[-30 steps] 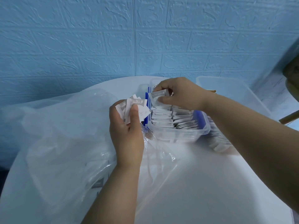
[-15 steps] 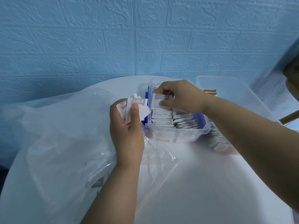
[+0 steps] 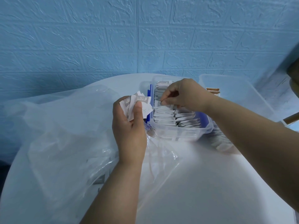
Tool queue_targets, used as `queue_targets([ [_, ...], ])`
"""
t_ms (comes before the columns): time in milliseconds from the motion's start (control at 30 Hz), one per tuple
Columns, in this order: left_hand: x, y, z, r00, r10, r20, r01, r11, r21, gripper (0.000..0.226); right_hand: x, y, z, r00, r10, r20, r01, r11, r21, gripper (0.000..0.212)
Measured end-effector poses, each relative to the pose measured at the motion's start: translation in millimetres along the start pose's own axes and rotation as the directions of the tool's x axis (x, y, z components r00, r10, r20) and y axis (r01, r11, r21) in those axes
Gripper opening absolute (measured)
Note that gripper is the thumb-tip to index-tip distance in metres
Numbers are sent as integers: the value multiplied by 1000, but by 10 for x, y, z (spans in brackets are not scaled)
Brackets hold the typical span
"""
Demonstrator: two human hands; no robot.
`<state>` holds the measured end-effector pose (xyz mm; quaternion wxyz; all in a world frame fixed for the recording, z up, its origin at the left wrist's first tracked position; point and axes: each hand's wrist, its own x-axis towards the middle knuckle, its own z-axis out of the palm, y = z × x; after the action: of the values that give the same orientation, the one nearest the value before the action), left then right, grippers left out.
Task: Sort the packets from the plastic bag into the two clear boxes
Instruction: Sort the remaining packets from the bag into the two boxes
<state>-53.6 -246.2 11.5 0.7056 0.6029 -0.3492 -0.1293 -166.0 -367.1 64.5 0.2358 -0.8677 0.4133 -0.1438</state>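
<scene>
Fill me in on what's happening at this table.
A person is sorting packets. The left hand grips a bunch of grey-and-white packets beside the near clear box, which holds a packed row of them. The right hand pinches a single packet in that row. The plastic bag lies on the white table with a few packets inside; the far clear box sits behind, to the right.

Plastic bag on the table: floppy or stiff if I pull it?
Probably floppy: the plastic bag lies crumpled and creased. Likely light and slippery, being thin, glossy film. Packets inside could shift when it moves.
</scene>
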Motion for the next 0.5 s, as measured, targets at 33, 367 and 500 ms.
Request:
queue_targets([
  [33,0,-4,1,1000,1,1,-1,1000,-2,16,14,0,24,1000,2,4,-2,1000,10,6],
  [367,0,12,3,1000,11,12,-11,1000,-11,25,38,61,21,995,58,83,-69,988,136,9],
  [500,4,14,-2,1000,4,24,-4,1000,2,25,71,55,25,991,93,94,-107,982,156,11],
])
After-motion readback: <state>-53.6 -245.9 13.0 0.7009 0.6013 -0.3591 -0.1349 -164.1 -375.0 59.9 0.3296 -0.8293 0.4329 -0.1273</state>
